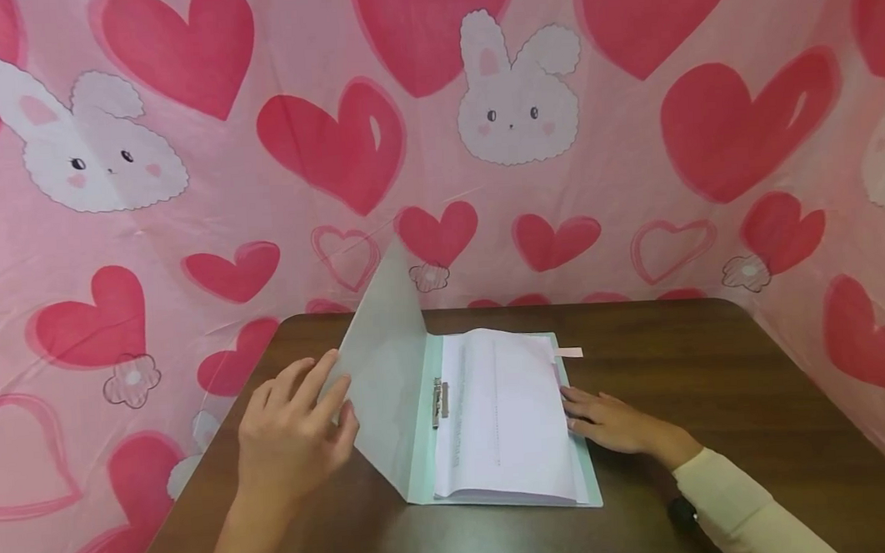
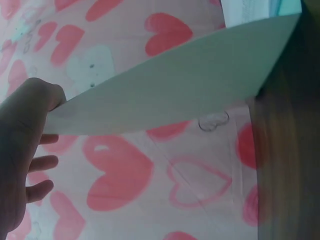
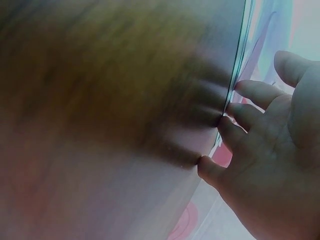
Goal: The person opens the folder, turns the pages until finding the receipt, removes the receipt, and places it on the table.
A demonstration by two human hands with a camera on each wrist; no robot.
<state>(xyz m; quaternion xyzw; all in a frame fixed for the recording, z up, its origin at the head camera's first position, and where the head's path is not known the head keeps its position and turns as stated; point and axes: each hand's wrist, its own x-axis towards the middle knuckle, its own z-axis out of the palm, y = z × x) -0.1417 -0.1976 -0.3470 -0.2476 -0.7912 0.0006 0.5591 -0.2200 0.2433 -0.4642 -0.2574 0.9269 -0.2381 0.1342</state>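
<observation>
A light green ring binder (image 1: pixel 419 478) lies on the table with its front cover (image 1: pixel 387 371) raised steeply on the left. My left hand (image 1: pixel 294 426) pinches the cover's free edge; in the left wrist view the thumb is on one side of the cover (image 2: pixel 175 85) and the fingers are on the other. Inside, a stack of white printed sheets (image 1: pixel 506 415) sits beside a metal clip (image 1: pixel 439 402) near the spine. My right hand (image 1: pixel 619 422) rests on the table with its fingertips at the binder's right edge, fingers extended, as the right wrist view also shows.
Beneath everything is a dark brown wooden table (image 1: pixel 718 379). A pale pink tab (image 1: pixel 570 352) sticks out past the sheets' right side. Behind the table hangs a pink cloth (image 1: pixel 437 168) with hearts and rabbits. A dark band (image 1: pixel 682 513) shows at the right wrist.
</observation>
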